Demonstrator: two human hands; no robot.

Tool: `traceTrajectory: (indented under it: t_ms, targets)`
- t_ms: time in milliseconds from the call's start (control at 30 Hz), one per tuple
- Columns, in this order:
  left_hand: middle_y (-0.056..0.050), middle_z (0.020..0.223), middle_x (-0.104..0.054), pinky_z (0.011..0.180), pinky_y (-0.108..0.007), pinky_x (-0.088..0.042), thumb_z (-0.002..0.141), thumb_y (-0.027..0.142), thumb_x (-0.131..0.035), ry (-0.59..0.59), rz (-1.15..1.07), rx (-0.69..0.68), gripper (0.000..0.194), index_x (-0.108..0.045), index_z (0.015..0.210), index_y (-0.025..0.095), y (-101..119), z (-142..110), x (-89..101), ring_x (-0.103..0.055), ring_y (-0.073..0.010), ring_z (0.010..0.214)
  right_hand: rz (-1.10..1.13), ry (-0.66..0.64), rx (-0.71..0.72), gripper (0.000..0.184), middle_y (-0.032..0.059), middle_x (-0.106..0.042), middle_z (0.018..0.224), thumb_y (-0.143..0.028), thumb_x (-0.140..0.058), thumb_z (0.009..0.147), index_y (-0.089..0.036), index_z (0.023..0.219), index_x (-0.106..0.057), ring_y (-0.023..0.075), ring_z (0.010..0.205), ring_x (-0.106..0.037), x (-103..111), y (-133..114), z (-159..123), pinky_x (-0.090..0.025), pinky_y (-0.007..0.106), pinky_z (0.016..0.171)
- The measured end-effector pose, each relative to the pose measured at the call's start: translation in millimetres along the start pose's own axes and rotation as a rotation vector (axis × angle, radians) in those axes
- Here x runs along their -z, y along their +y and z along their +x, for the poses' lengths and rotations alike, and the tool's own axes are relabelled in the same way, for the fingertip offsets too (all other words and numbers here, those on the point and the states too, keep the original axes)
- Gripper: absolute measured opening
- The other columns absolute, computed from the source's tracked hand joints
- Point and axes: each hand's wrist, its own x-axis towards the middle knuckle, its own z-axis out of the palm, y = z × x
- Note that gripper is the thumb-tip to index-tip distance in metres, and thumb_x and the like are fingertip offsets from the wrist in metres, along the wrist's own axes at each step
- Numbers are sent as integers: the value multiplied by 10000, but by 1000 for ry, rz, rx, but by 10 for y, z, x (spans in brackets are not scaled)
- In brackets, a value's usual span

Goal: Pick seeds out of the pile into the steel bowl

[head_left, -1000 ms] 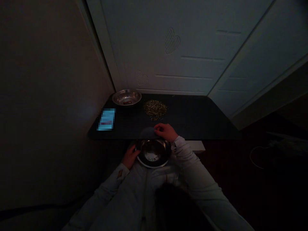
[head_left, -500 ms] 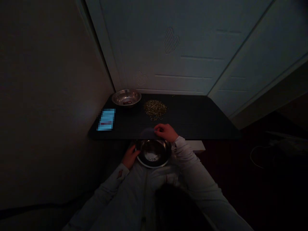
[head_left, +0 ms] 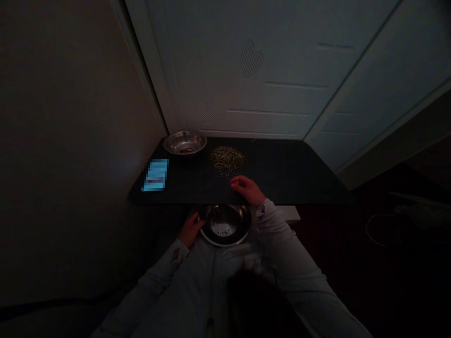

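In dim light my left hand (head_left: 190, 230) grips the left rim of a steel bowl (head_left: 237, 236) held just below the near edge of a black table (head_left: 289, 178). A few small pale bits lie in the bowl's bottom. My right hand (head_left: 247, 189) rests on the table above the bowl, fingers curled and pointing toward a pile of small seeds or grains (head_left: 227, 159) a short way beyond. Whether those fingers hold anything is too dark to tell.
A second steel bowl (head_left: 175, 139) with a small dark item inside sits at the table's far left corner. A lit phone screen (head_left: 155, 174) lies at the left. A white panelled door stands behind the table, a wall at the left.
My right hand has moved away from the near bowl's rim, forward across the table toward the seed pile. My left hand and the bowl have stayed put.
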Motion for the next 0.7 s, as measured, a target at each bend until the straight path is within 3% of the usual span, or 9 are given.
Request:
traceTrajectory:
  t_ms: [133, 233, 567, 700]
  targets:
    - [-56, 1037, -610, 883, -364, -332, 604, 226, -519, -2, 9, 4, 409, -568, 1004, 156, 18, -9, 2, -503, -233, 998, 486, 296, -15, 162, -59, -486, 613, -274, -559, 630, -210, 749, -469, 42, 493, -403, 144, 21, 58, -333, 183, 493]
    - [-64, 1057, -599, 902, -366, -315, 598, 232, -534, 0, 17, 4, 432, -558, 1021, 154, 5, -4, 11, -487, -234, 1023, 748, 358, -61, 112, -58, -486, 613, -267, -527, 670, -218, 702, -432, 33, 445, -372, 269, 43, 93, -350, 193, 492]
    - [-48, 1015, -621, 889, -352, -340, 555, 246, -595, -102, -18, 6, 434, -576, 982, 169, 111, -69, -93, -505, -229, 997, 637, 335, -78, 115, -60, -489, 619, -303, -518, 679, -240, 708, -427, 51, 494, -422, 259, 77, 96, -362, 205, 512]
    - [-25, 750, -672, 732, -329, -437, 563, 243, -591, -178, -67, 63, 430, -568, 985, 168, 151, -121, -151, -594, -213, 779, 672, 336, -93, 105, -58, -486, 618, -279, -518, 677, -235, 704, -426, 47, 472, -400, 257, 41, 79, -362, 201, 505]
